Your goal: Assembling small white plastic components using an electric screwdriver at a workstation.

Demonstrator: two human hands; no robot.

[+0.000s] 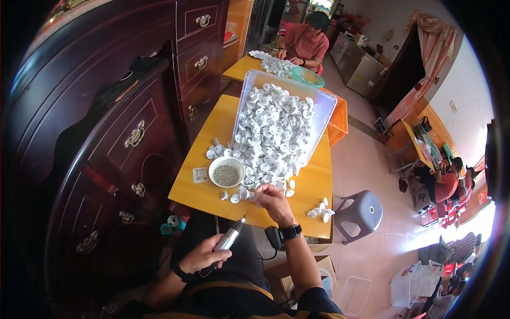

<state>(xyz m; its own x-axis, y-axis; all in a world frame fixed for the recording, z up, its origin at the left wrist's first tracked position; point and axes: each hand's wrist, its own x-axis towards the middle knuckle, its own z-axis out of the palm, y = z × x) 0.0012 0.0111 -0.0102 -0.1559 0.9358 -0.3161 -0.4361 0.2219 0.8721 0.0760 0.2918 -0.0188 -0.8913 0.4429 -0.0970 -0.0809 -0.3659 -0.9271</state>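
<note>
My left hand (pixel 204 256) is wrapped round a slim silver electric screwdriver (pixel 228 239), held over my lap at the table's near edge with its bit pointing up and away. Fingertips pinched together, my right hand (pixel 275 203) hovers over the near side of the table, beside a few loose white round plastic parts (pixel 243 193); what it holds, if anything, is too small to make out. Left of it stands a white bowl (pixel 211 176) full of tiny metal pieces. Behind, a clear plastic bin (pixel 320 125) lies tilted, with a heap of the white parts (pixel 273 125) spilling out.
On the yellow table (pixel 186 183) lie a small white card (pixel 200 175) and more white parts at the right corner (pixel 320 211). A grey stool (pixel 361 215) stands to the right, a dark wooden cabinet (pixel 114 165) to the left. A person (pixel 305 45) works at the far table.
</note>
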